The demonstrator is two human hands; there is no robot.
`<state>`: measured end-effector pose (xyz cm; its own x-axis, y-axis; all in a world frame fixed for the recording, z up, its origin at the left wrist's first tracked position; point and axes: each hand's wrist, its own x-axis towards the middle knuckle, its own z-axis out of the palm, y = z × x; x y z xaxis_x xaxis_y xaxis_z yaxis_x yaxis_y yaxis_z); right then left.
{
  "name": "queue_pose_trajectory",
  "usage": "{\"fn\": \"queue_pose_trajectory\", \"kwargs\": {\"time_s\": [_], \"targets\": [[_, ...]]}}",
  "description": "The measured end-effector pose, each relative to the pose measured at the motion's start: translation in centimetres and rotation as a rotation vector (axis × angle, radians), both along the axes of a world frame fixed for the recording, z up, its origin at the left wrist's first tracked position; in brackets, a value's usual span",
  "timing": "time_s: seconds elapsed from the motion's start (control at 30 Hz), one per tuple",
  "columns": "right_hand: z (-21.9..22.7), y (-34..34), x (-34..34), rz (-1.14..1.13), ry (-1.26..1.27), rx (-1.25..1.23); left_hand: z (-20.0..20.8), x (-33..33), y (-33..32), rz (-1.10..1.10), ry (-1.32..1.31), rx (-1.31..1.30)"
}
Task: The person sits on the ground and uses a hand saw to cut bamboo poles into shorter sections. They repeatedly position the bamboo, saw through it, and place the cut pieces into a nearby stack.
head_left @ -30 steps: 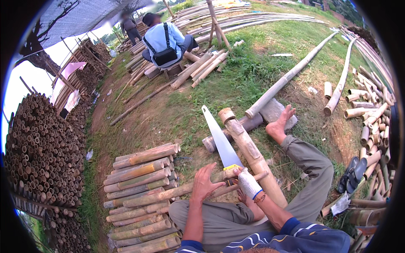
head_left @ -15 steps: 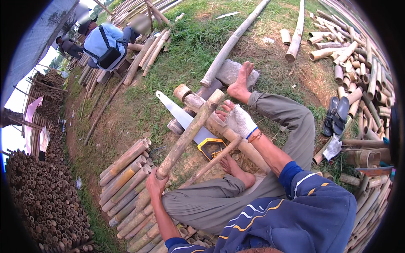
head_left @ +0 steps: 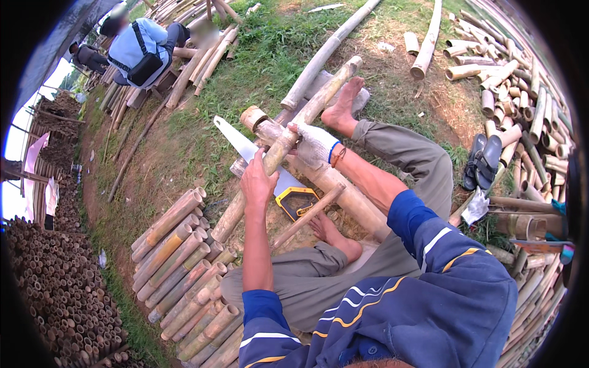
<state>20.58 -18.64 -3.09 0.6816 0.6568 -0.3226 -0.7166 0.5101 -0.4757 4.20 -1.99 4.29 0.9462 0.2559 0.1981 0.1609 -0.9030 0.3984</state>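
Observation:
A bamboo pole (head_left: 326, 99) runs slantwise in front of me, its far end up near my bare foot. My bare left hand (head_left: 258, 179) is closed around its lower part. Farther up, my right hand (head_left: 316, 146), in a white fingerless glove, grips the same pole, thumb on top. Beneath the pole lies a handsaw (head_left: 296, 200) with a pale blade and a yellow and black handle, partly covered by the pole and my left hand. A thicker bamboo length (head_left: 343, 193) passes under my right hand toward my leg. A thin stick (head_left: 310, 214) crosses beside the saw handle.
Cut bamboo lengths (head_left: 184, 254) are stacked at my lower left. Another bamboo pile (head_left: 534, 116) spreads along the right, near black sandals (head_left: 483, 162). A long pole (head_left: 331, 52) rests on a stone (head_left: 365, 101) ahead. A person in light blue (head_left: 150, 52) sits at the far left.
The bamboo pole has slid away from me, up and to the right. My left hand has moved forward along with it, and my right hand, earlier beside the pole, now grips it.

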Motion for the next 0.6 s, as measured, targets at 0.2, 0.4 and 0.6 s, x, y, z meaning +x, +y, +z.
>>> {"fn": "queue_pose_trajectory", "kwargs": {"time_s": [0.2, 0.4, 0.6], "targets": [[-2.2, -4.0, 6.1, -0.152, -0.096, -0.302, -2.2, -0.1, 3.9, -0.003, 0.001, 0.166], [-1.5, -2.9, -4.3, 0.095, -0.434, -0.519, -4.2, -0.4, 6.9, -0.057, 0.201, 0.052], [-5.2, -4.6, -14.6, 0.27, -0.943, -0.813, -4.6, 0.2, 7.0, -0.11, 0.181, 0.046]]}}
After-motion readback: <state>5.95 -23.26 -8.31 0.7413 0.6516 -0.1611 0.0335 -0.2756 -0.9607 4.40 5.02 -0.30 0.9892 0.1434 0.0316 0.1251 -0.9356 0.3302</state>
